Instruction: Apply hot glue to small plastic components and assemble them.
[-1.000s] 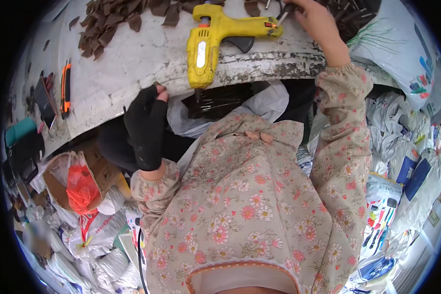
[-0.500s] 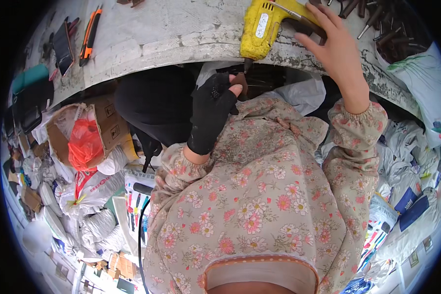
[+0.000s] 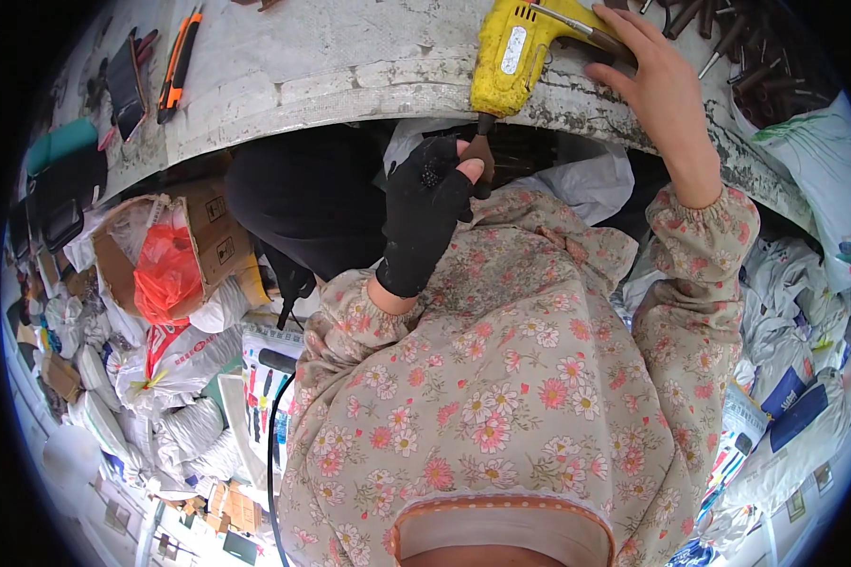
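Tabletop: I see a pale, stained surface [image 3: 350, 57] on the far side, orange-and-black cutter [image 3: 177, 68] left, brown sticks [image 3: 775, 80] heaped right.
Hands: apart; gloved left hand [image 3: 425, 203] pinches a brown piece [image 3: 479, 154] by the yellow glue gun's [image 3: 506, 71] tip, at the table's near edge; right hand [image 3: 667, 94] curves around the handle end, grip unclear to me.
Room: carton [image 3: 219, 236], red bag [image 3: 168, 274] left; white bags [image 3: 189, 435] both sides.

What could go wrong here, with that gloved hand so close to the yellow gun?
The bare fingertips of the left hand hold a brown piece right by the tip of the yellow glue gun; if that tip is hot, they might get burned. It also pokes past the edge of the table, so stray glue could perhaps drip onto the flowered smock close by.
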A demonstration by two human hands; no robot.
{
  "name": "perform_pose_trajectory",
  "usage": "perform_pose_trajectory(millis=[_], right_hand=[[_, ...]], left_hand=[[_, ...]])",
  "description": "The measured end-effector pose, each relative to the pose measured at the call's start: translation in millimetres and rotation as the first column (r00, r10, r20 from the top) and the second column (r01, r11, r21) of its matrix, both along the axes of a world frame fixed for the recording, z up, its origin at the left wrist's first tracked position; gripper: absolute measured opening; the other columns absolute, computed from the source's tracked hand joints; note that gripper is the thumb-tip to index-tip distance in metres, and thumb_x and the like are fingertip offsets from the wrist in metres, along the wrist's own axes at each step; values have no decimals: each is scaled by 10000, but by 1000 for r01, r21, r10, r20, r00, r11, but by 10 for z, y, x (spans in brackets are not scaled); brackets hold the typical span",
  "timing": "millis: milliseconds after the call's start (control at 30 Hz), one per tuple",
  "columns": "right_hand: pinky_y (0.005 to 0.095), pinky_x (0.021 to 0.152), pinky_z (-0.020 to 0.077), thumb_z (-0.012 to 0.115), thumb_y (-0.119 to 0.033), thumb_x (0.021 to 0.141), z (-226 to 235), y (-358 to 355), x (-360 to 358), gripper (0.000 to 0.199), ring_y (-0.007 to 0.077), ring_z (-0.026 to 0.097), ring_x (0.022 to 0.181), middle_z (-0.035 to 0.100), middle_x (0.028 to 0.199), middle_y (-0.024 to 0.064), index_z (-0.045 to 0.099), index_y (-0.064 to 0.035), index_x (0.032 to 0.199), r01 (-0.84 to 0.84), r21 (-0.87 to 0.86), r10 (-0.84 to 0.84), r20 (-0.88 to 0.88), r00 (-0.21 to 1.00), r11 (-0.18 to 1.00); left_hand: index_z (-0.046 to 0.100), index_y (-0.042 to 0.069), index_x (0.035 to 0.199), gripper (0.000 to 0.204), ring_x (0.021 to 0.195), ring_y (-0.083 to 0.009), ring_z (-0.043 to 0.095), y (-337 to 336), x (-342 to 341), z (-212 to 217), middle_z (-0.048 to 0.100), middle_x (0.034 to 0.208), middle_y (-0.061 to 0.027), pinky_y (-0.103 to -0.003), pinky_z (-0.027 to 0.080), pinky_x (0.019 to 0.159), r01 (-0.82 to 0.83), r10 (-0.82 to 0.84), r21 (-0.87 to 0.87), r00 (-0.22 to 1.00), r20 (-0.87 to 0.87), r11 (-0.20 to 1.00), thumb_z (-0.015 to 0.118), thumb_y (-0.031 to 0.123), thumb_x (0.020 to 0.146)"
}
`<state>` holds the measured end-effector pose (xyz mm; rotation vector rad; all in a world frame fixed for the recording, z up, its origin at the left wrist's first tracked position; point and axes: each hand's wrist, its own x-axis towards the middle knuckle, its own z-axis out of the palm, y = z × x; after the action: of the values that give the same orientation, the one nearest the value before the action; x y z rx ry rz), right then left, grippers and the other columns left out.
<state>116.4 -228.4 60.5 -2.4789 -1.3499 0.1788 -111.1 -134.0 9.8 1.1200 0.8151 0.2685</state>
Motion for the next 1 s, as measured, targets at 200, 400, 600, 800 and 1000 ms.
perform_pose_trajectory(millis=[200,400,600,800,1000], right_hand=[[389,866,436,679,-115,712,-76,-5,-157,485,360,509,1050,501,1204,161,530,-44,1168,86,52,-87,27,996,995],[282,698,449,580,-45,818,68,-350,-628,385,217,555,738,596,877,116,533,-52,1200,-108,280,265,-618,740,954],[268,612,438,595,-7,785,187,-547,-882,348,183,541,657,597,791,90,609,-61,1129,-117,285,296,-737,607,951],[277,576,425,602,8,767,297,-534,-857,366,182,525,622,562,731,83,613,-70,1124,-167,269,313,-711,629,949],[291,507,422,620,15,739,565,-437,-923,356,194,511,558,504,671,72,625,-80,1083,-290,166,328,-621,712,943]], left_hand=[[591,-7,1007,208,566,-43,508,8,-65,0,612,735,-37,-191,390,500,-2,-2,66,999,53,998,589,116,839],[588,36,947,223,629,-39,480,-3,-25,123,539,736,20,-197,384,517,-233,245,-148,967,71,961,516,246,923],[532,125,785,241,591,-47,470,3,50,261,504,684,24,-202,391,499,-405,410,-555,904,-123,727,477,302,939],[505,110,739,292,543,-29,430,0,11,227,453,624,38,-184,359,493,-335,311,-532,940,-139,777,482,327,932],[557,11,762,257,590,-50,469,39,-123,350,496,633,1,-211,373,518,-85,67,242,994,84,967,500,206,918]])
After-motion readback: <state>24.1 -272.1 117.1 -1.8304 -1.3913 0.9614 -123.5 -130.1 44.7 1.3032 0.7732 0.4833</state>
